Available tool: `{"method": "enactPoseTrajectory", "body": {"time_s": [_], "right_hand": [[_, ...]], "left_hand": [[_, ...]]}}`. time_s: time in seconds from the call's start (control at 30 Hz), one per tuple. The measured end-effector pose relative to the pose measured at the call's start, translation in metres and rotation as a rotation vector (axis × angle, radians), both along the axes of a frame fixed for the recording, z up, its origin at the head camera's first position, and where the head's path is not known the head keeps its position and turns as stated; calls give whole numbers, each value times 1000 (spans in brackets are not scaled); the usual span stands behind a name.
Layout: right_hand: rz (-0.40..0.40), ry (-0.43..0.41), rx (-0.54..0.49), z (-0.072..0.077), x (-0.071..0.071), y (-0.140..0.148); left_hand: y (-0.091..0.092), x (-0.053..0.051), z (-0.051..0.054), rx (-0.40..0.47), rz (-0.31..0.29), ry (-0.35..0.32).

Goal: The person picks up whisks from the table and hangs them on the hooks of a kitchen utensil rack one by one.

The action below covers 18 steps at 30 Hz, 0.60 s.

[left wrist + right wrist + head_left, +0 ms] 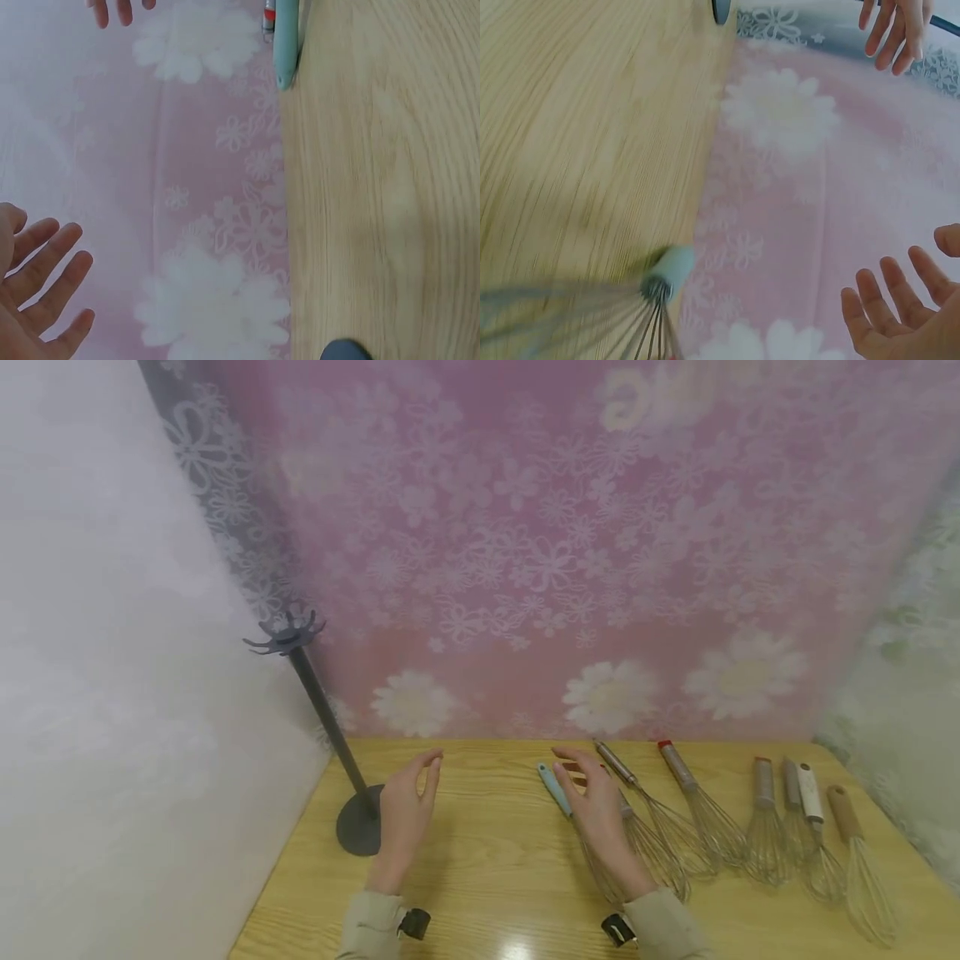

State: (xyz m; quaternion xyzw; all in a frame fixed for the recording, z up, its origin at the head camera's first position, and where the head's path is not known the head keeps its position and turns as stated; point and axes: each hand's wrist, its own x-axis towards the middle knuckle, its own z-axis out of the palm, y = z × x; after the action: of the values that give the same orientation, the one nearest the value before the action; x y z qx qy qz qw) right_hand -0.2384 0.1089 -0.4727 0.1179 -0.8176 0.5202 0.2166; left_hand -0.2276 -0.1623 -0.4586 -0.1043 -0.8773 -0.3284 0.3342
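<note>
Both hands hang above the wooden table with relaxed, slightly bent fingers and nothing in them. In the head view the left hand (407,814) is just right of the dark stand's round base (358,827). The right hand (600,814) is over the whisk with the light blue handle (553,787), partly covering it and a neighbouring whisk. The left wrist view shows the left hand's spread fingers (56,285) at the lower left. At the lower right of the right wrist view is the right hand (907,315), near the blue-green whisk handle (671,266).
Several whisks lie along the table's right half, among them one with a red-tipped handle (677,766), one with a white handle (810,793) and one with a wooden handle (845,812). The stand's pole (326,714) rises at the left, topped by hooks. Flowered cloth hangs behind.
</note>
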Motion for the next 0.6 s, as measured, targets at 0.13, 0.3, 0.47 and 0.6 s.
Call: {"method": "enactPoseTrajectory", "body": {"time_s": [0.13, 0.3, 0.47, 0.6], "right_hand": [[17, 17, -21, 1, -2, -14], [62, 12, -30, 5, -3, -36], [107, 11, -24, 11, -4, -60], [145, 32, -41, 16, -6, -77]], "left_hand": [[-12, -2, 4, 0, 41, 61], [-29, -2, 9, 15, 77, 81], [-47, 2, 14, 28, 125, 72], [-64, 4, 19, 28, 161, 112]]}}
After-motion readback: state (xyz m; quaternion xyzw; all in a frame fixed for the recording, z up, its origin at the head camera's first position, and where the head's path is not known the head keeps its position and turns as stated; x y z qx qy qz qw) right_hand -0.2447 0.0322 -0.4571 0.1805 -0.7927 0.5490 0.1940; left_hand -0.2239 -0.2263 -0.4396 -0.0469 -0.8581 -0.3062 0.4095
